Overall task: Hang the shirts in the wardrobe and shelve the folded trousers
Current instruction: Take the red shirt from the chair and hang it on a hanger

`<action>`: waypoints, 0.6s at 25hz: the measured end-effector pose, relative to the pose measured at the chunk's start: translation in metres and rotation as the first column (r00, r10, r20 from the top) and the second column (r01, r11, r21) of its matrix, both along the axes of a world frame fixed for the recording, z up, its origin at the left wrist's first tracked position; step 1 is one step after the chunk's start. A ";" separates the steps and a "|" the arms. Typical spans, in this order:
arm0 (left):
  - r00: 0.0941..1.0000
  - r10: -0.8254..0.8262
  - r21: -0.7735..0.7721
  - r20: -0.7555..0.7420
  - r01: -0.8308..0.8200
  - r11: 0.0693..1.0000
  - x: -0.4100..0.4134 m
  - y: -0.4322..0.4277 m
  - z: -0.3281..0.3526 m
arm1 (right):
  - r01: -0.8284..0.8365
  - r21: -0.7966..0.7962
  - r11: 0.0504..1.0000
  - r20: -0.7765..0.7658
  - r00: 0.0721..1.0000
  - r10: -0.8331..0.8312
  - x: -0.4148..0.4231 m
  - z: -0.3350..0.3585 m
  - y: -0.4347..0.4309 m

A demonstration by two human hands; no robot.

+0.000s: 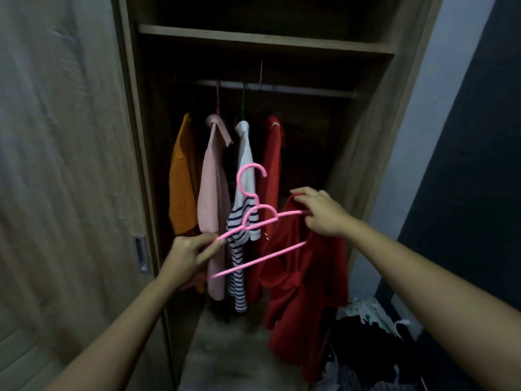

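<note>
Your left hand (pixel 188 256) pinches the pink hanger's (pixel 255 218) left end; your right hand (pixel 321 213) grips the red shirt (pixel 304 283) at the hanger's other end, before the open wardrobe (pixel 265 40).

1. The wardrobe (pixel 132 153) looks like matt, wood-grain board.
2. Inside it, the rail (pixel 296 90) looks like pale, smooth metal.
3. The pink hanger (pixel 255 221) before the wardrobe is smooth plastic.
4. The red shirt (pixel 304 292) is soft, matt cloth.

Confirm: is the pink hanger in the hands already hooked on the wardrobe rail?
No, the pink hanger is held well below the rail, its hook free in the air.
</note>
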State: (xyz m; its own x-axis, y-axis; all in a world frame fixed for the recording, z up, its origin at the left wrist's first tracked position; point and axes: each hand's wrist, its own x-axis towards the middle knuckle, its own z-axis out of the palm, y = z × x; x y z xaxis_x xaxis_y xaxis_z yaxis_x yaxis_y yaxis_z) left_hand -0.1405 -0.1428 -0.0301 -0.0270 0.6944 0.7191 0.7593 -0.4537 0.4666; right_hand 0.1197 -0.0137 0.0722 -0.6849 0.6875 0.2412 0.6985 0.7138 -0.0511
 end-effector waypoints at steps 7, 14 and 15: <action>0.996 0.052 0.173 0.079 -0.065 0.983 0.035 -0.011 0.024 | -0.160 0.540 0.826 0.060 0.987 0.151 0.025 0.027 -0.037; 0.931 0.304 0.478 -0.201 -0.178 0.860 0.103 -0.019 0.014 | -0.076 0.584 0.808 -0.124 0.976 0.182 0.035 0.045 -0.053; 0.910 0.261 0.448 -0.323 -0.096 0.889 0.115 -0.019 -0.003 | -0.072 0.583 0.809 -0.147 0.970 0.193 0.040 0.051 -0.054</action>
